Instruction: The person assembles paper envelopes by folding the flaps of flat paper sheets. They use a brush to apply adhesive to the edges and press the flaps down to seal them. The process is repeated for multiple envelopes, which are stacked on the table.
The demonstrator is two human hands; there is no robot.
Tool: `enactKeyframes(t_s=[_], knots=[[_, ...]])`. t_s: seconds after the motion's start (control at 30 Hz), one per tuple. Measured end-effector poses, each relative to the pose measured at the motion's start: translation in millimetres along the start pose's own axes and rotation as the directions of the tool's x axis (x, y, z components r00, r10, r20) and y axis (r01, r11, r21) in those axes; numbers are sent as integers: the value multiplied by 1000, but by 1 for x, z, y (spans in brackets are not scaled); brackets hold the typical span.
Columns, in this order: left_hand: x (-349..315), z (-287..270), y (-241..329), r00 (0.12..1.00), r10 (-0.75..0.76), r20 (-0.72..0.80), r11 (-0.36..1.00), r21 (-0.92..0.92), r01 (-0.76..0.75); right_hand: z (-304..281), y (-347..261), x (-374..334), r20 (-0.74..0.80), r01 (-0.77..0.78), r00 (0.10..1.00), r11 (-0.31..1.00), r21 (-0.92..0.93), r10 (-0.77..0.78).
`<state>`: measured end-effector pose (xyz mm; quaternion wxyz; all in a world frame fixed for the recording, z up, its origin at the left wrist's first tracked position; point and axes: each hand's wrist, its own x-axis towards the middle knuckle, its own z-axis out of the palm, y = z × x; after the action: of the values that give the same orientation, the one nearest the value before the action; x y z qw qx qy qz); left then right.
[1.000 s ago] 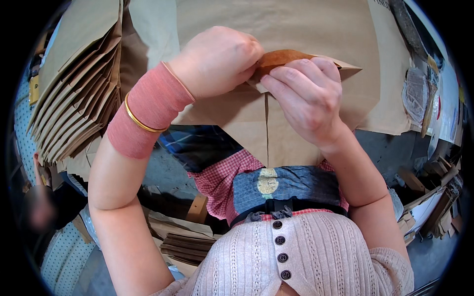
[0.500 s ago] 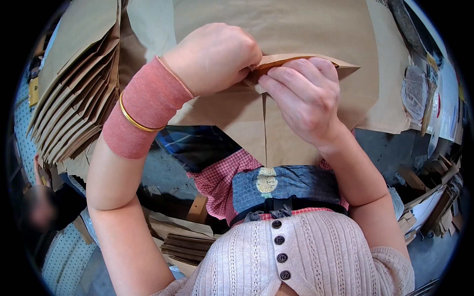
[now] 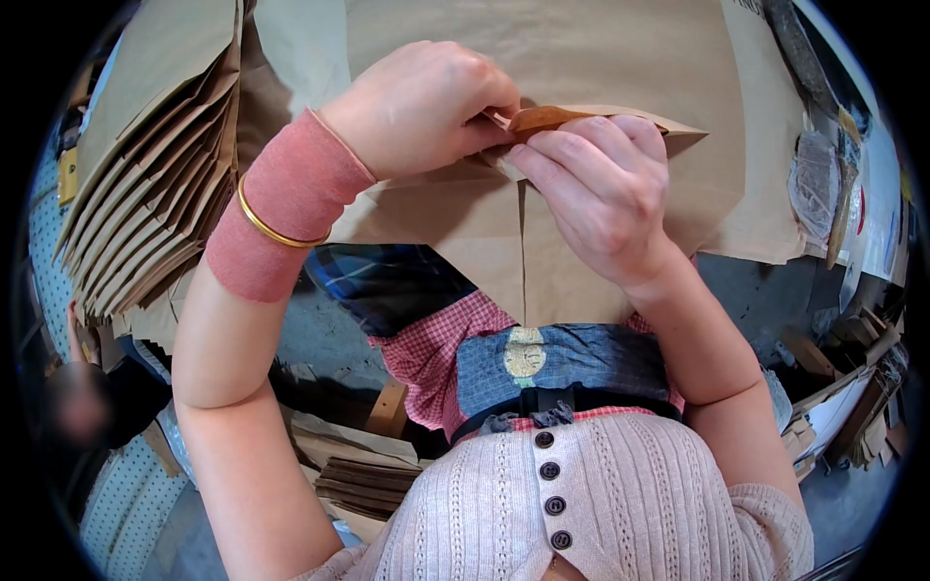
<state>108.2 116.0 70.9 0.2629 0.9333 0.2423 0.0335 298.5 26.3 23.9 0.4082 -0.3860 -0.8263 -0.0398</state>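
Note:
A brown paper bag [image 3: 455, 215] lies flat before me, its near end reaching over the table edge toward my waist. My left hand [image 3: 431, 108] is closed, thumb and fingers pinching the left side of a folded paper flap [image 3: 557, 117] on the bag. Around the right part of that flap, my right hand [image 3: 601, 184] is curled, gripping its edge with the fingers. The flap stands raised between both hands, with a dark gap along its fold and a pointed corner to the right. My left fingertips are partly hidden behind the hand.
At the left stands a fanned stack of folded brown paper bags [image 3: 160, 194]. A brush [image 3: 845, 189] and a clear plastic wrap [image 3: 812, 176] lie by the right table edge. More paper bundles [image 3: 363, 484] sit below. A person [image 3: 116, 407] is at far left.
My left hand has shifted slightly, its thumb and forefinger now more visible at the flap's left end. The flap's fold is opened a little wider. My right hand barely moved.

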Motion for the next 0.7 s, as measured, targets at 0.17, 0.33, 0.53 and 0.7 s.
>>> enactKeyframes(t_s=[0.17,0.33,0.53,0.7], knots=[[1,6,11,1000,-1,-4,984,177,2,0,-1,0,2,11,1000,1000,-2,-11],[1,-1,9,996,-24,87,987,163,10,0,-1,1,-22,8,1000,1000,4,-7],[0,8,9,999,30,36,978,205,-37,1,1,3,-21,7,1000,1000,11,-6],[-1,11,9,1000,17,-12,987,163,-15,0,-1,2,-12,4,1000,1000,12,-4]])
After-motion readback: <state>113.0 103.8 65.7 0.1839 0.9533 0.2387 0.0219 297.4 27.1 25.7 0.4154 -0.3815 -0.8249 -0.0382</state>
